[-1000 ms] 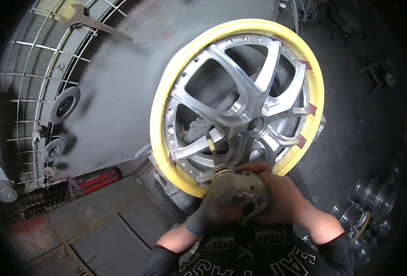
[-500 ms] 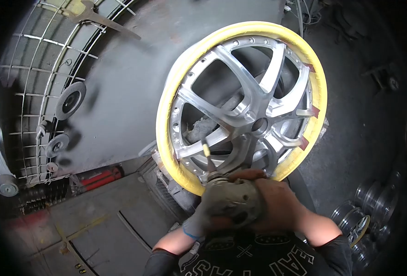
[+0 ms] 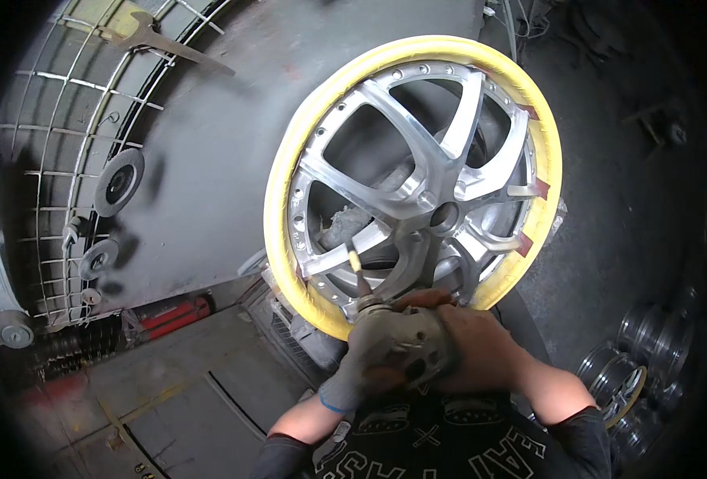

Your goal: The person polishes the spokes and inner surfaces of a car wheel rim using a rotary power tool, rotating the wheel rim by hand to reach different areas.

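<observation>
At the near edge of the wheel (image 3: pixel 405 209) | both hands (image 3: pixel 485 343) clasped round a shafted tool (image 3: pixel 372 305) | forearms (image 3: pixel 557 393) angled inward

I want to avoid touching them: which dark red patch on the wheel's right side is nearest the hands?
The lowest dark red patch, nearest the right hand; the middle patch and top patch sit farther up the wheel's yellow rim.

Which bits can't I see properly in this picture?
In the head view:
- Wheel: its nearest edge is hidden behind the hands and power tool.
- Left hand: its fingers are blurred against the tool.
- Shirt: its lettering is cut off by the bottom edge.
</observation>
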`<state>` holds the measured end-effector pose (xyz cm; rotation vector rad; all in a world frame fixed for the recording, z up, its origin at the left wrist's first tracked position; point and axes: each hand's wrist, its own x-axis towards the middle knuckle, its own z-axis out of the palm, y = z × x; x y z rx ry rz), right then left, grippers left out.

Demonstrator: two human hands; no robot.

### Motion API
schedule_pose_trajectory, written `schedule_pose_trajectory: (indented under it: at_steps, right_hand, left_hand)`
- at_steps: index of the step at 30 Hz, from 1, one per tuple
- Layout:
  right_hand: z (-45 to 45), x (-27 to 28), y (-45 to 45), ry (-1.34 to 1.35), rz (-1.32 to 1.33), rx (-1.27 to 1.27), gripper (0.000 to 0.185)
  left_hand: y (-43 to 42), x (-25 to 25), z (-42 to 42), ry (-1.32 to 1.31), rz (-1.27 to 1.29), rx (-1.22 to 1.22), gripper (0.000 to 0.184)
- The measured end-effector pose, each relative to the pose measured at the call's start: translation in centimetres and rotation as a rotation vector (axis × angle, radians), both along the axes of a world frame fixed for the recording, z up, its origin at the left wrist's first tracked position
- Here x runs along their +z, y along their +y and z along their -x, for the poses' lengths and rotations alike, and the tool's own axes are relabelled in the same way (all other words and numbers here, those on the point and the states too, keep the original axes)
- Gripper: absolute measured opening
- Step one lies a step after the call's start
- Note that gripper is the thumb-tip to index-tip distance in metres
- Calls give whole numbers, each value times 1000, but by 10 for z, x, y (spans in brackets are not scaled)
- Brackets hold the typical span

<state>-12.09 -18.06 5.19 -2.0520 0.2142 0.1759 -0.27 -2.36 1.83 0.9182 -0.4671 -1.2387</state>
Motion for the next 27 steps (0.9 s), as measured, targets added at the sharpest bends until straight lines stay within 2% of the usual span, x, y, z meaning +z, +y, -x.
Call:
schedule_pose_trajectory:
  at_steps: [1, 4, 6, 7, 10, 12, 13, 14, 16, 19, 22, 27]
  right_hand:
    - [-3, -1, 5, 5, -14, 27, 64]
    - [-13, -2, 19, -11, -23, 74, 64]
    - [-18, 0, 25, -30, -14, 88, 64]
    - [-19, 2, 27, 48, -38, 60, 66]
    - [-17, 12, 18, 127, -95, 14, 66]
    - [-11, 12, 9, 135, -135, -5, 64]
    - [-6, 10, 4, 65, -70, -38, 63]
    - [-2, 9, -1, -6, -3, -71, 62]
    - [0, 10, -8, -16, -24, -122, 63]
    - [1, 8, -16, -13, -43, -180, 64]
    - [-1, 6, -15, 26, -50, -178, 64]
    - [-11, 15, -5, 66, -50, -62, 63]
  left_hand:
    - [7, -4, -2, -4, -2, 4, 86]
    - [23, -2, -8, -239, -66, -23, 77]
    - [25, 12, -7, -39, -53, -5, 72]
    - [25, 16, -6, 28, -48, 2, 70]
    - [16, 18, -7, 55, 55, 26, 65]
    - [4, 18, -10, -50, -53, -67, 65]
    - [-2, 15, -7, -45, -49, -69, 65]
    - [-10, 11, -3, -60, -117, -68, 82]
    - [-20, 6, -2, -76, -183, -67, 106]
    - [-21, -5, -2, 47, -42, -100, 105]
    - [-3, -18, 4, 195, -203, -74, 106]
    - [-9, -1, -5, -135, -70, 1, 92]
